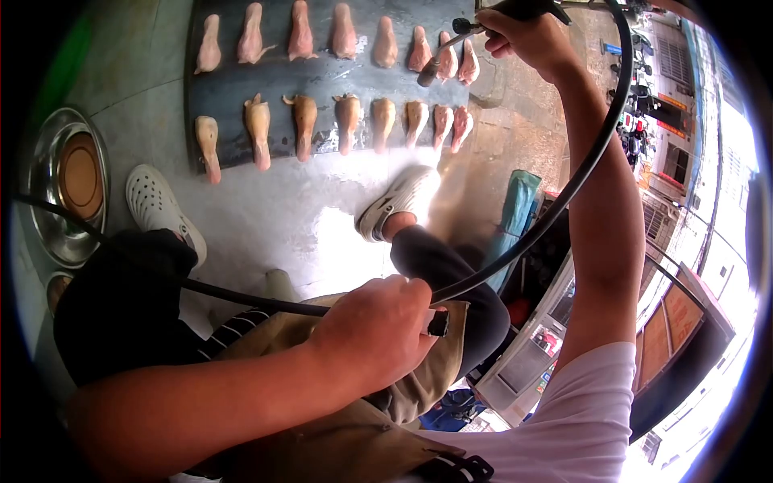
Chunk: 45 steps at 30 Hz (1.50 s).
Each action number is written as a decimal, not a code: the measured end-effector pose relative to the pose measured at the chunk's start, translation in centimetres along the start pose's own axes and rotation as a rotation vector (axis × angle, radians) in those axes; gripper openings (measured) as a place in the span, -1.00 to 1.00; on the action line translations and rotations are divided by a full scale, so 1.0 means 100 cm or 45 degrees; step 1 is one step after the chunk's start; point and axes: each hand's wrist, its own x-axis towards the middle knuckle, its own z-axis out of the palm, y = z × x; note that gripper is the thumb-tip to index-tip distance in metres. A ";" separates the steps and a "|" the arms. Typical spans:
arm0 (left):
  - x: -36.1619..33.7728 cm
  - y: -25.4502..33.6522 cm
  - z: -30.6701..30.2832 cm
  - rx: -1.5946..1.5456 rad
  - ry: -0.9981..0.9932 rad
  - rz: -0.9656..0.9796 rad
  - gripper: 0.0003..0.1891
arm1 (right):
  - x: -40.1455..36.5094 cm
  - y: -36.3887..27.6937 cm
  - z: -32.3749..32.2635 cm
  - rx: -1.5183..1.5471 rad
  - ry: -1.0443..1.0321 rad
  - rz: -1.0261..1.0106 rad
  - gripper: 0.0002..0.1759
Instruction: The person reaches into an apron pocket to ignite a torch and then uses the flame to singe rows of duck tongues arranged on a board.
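My right hand [527, 40], at the upper right, is wrapped round the black handle of a gas torch [443, 55]. The torch's metal nozzle points down and left, overlapping the right end of the upper row of drumsticks. No flame shows. Raw poultry drumsticks [300, 32] lie in two rows on a dark metal sheet [322, 80]; those in the lower row [304, 125] look yellower, some browned. My left hand [374, 330] is closed in a fist round a black hose [531, 241] near my lap. A small silver-and-black piece [437, 323] pokes out of this fist.
The hose runs across my lap and loops up past my right forearm. At the left a steel basin [68, 189] holds a brown round thing. My white clogs [161, 211] stand on the pale floor near the sheet. A green-wrapped bundle [515, 221] and a street scene are at the right.
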 end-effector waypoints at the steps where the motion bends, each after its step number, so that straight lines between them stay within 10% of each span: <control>1: 0.000 0.000 0.000 -0.004 -0.001 0.000 -0.69 | 0.000 0.001 0.000 0.007 0.023 -0.003 -0.75; 45: -0.015 -0.014 0.016 0.237 -0.197 0.020 -0.72 | -0.145 0.080 -0.001 0.387 0.396 0.008 -0.61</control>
